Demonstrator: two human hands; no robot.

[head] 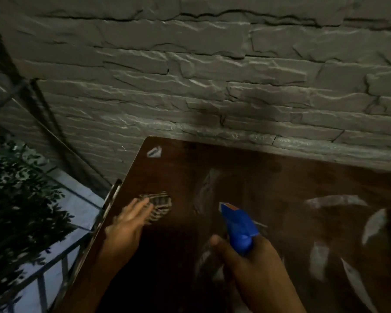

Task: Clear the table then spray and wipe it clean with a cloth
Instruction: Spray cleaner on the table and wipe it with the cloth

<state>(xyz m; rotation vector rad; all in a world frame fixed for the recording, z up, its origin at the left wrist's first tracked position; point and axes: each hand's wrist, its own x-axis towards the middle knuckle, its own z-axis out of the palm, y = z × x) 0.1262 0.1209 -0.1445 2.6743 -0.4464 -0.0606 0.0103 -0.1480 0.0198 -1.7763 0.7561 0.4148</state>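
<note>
A dark brown wooden table [291, 184] fills the lower right of the head view, glossy with pale reflections. My right hand [255, 274] grips a spray bottle with a blue trigger head [238, 224], its nozzle pointing up and to the left over the tabletop. My left hand [129, 222] hovers flat over the table's left side, fingers spread and blurred by motion. Just beyond its fingertips lies a crumpled striped cloth [159, 205] on the table. I cannot tell whether the fingers touch it.
A grey stone wall [212, 75] rises directly behind the table. A small white scrap [154, 152] lies at the table's far left corner. To the left stand a metal railing [54, 267] and a leafy plant [16, 199].
</note>
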